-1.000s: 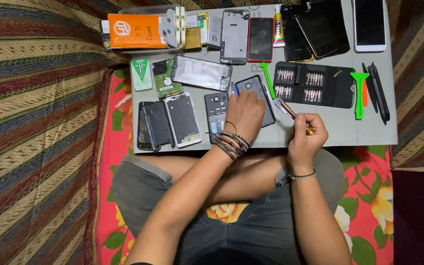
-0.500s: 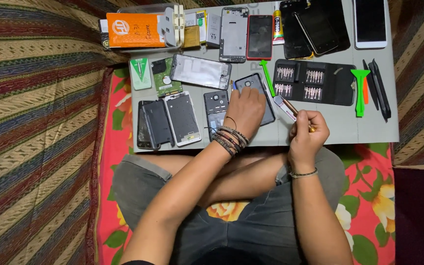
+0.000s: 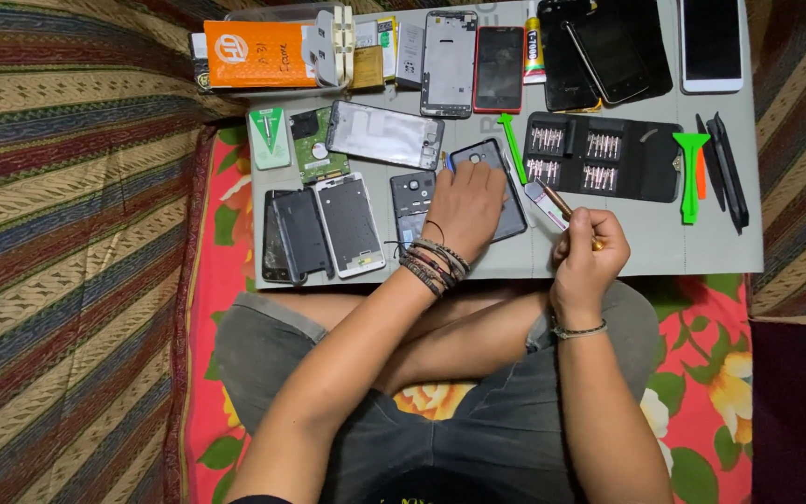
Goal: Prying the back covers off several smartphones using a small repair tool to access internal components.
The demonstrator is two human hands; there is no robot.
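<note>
Fingers of the left hand (image 3: 466, 207) press flat on a glossy dark phone (image 3: 494, 177); the right hand (image 3: 588, 254) keeps a clenched grip on a slim screwdriver (image 3: 557, 202).

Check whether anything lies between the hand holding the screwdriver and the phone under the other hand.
Nothing visible blocks it. The right hand holds the screwdriver just right of the phone, which the left hand presses flat; only bare table lies between.

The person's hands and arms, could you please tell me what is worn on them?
Both arms are bare, with no sleeves in view and no gloves. The left hand has a stack of several dark, cord-like bracelets at the wrist, some with lighter strands. The right hand has one thin, metal-looking bracelet at its wrist. No rings or watch can be made out.
</note>
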